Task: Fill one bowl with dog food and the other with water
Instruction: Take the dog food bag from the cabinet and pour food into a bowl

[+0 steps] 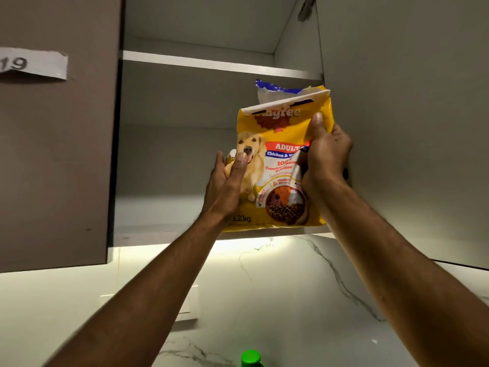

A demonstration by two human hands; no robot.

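Observation:
A yellow dog food bag [280,133] with a dog's picture stands upright at the front edge of the lower shelf [158,234] of an open wall cabinet. Its top is folded over. My left hand [227,186] grips the bag's left side, thumb on the front. My right hand [325,154] grips its right side higher up, thumb pressed on the front. Both arms reach up to it. No bowl is in view.
Behind the bag stands a white and blue packet [267,92]. The open cabinet door [410,128] is at the right. A closed door at the left carries a paper label [34,64] reading 19. Below are a marble wall, a white socket [189,303] and a green cap [250,358].

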